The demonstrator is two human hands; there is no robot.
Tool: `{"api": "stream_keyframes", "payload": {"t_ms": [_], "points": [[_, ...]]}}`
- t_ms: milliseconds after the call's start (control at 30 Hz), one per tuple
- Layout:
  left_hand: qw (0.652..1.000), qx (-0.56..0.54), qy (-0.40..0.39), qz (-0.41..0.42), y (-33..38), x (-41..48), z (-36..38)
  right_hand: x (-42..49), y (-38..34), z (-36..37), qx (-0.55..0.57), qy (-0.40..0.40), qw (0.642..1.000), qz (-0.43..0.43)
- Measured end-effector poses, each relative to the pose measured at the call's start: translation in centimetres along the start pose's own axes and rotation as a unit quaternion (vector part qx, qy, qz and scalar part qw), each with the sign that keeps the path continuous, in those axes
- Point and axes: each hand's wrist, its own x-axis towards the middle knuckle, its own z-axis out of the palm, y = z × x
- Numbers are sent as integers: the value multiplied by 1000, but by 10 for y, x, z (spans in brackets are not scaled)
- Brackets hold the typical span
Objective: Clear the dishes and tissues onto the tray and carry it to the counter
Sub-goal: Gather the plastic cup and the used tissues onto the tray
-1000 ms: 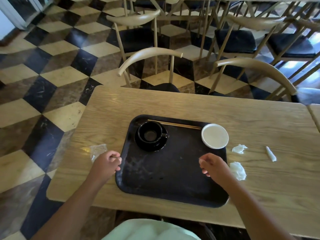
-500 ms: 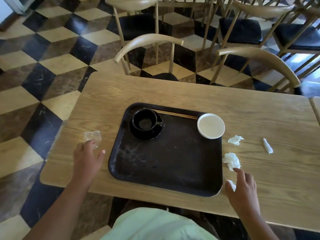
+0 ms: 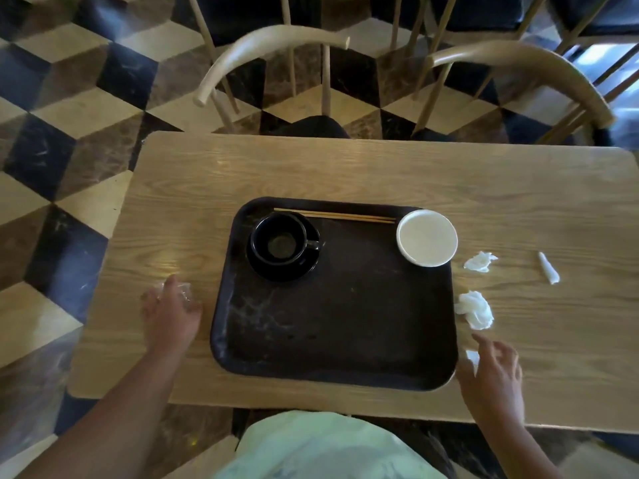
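Observation:
A black tray (image 3: 345, 326) lies on the wooden table (image 3: 380, 167). On it stand a black cup on a black saucer (image 3: 281, 245), a pair of chopsticks (image 3: 333, 216) and a white dish (image 3: 427, 242). My left hand (image 3: 169, 314) rests flat over a clear plastic wrapper (image 3: 183, 292) left of the tray. My right hand (image 3: 494, 378) hovers at the tray's near right corner, fingers spread over a small white tissue scrap (image 3: 473, 357). A crumpled tissue (image 3: 475, 310), a smaller one (image 3: 480, 261) and a rolled white paper (image 3: 548, 267) lie right of the tray.
Two curved-back wooden chairs (image 3: 273, 50) (image 3: 518, 63) stand at the table's far side, over a checkered tile floor (image 3: 62, 140). The table's near edge runs just before my pale green shirt (image 3: 328, 447).
My left hand moved out from the tray's edge onto the plastic wrapper. My right hand moved from over the tray to the table by its near right corner. The camera tilted further down.

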Motion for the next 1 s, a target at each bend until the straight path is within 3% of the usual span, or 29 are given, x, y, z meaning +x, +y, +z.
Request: {"api": "stream_keyframes", "payload": {"t_ms": [200,433,600,767,1000], "points": [[999,22,24,16,0,-4,9,0,10,-1,-36,-31,999,-7],[998,-60,15,5,12,-21,3,8,10,-4,20,-52,998,-19],[994,-104,21,9,25,-36,-8,22,-4,-23,66,4,998,-23],[991,-125,44,16,34,-43,-16,47,-24,-32,39,29,998,-46],[988,-126,23,87,55,-53,-3,73,-40,-23,-19,-10,999,-28]]}}
